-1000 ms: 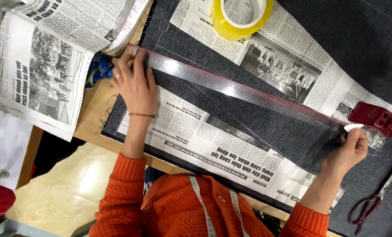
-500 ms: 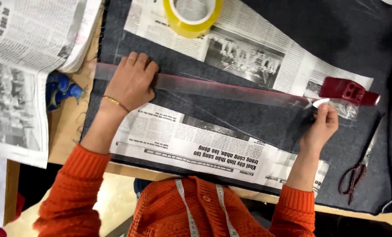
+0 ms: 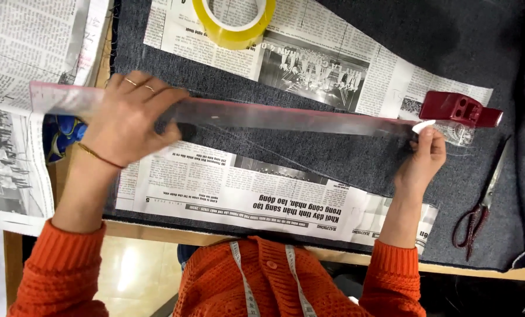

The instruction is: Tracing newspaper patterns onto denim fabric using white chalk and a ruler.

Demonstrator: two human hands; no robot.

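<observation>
A long clear plastic ruler with a red edge (image 3: 262,115) lies across dark grey cloth (image 3: 344,155), now level where a moment ago it slanted. The left hand (image 3: 130,120) presses it flat, fingers spread; the right hand (image 3: 425,155) pinches white tailor's chalk (image 3: 423,125) at its far end. Above the ruler sits a yellow tape roll (image 3: 234,20); no containers are visible.

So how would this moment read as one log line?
left hand: pressing ruler flat | right hand: chalk at ruler edge | dark cloth underneath
</observation>
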